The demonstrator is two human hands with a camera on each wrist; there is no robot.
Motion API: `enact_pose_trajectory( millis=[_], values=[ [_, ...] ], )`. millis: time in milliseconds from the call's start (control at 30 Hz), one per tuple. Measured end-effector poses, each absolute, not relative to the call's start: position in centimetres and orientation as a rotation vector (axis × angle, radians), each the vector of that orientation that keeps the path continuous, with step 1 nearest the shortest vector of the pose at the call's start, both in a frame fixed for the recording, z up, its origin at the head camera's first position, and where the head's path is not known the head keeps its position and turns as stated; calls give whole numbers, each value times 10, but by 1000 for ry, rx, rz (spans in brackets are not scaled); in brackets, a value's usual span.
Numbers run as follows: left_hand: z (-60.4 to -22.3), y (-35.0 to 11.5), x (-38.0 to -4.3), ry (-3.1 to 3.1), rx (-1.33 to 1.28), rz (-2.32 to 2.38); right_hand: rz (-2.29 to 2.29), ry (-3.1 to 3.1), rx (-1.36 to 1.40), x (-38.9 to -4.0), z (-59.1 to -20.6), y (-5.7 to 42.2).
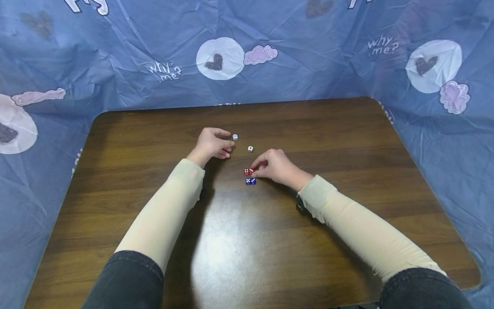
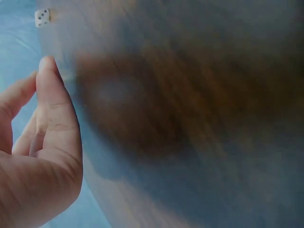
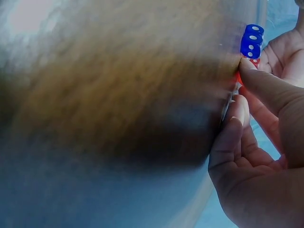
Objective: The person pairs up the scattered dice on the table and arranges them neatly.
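In the head view, my right hand [image 1: 278, 167] pinches the right one of two red dice [image 1: 246, 171] between thumb and forefinger. The red dice stand side by side, just beyond a pair of blue dice [image 1: 250, 181]. The right wrist view shows the blue dice [image 3: 251, 42] past the thumb, with a sliver of red by its tip. My left hand [image 1: 211, 145] has its thumb and forefinger apart, their tips beside a white die [image 1: 235, 137]. Another white die [image 1: 250, 149] lies between the two hands. One white die [image 2: 42, 18] shows beyond the left fingertips in the left wrist view.
Everything lies on a brown wooden table [image 1: 154, 141] with rounded corners. A blue printed cloth [image 1: 293, 34] hangs behind the table and along its sides. Light glares off the table's near middle.
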State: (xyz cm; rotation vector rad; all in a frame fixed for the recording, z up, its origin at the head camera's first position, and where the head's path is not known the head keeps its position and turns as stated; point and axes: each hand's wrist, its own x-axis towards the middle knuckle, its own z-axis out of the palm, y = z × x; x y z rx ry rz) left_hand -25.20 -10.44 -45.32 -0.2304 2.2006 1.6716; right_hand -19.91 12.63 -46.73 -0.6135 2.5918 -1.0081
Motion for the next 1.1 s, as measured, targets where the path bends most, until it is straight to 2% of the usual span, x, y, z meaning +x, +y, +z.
enact_pose_trajectory(
  millis=[1100],
  values=[
    [-458, -89, -271, 2183, -292, 1623, -1009, 2577, -604, -201, -467, 128]
  ],
)
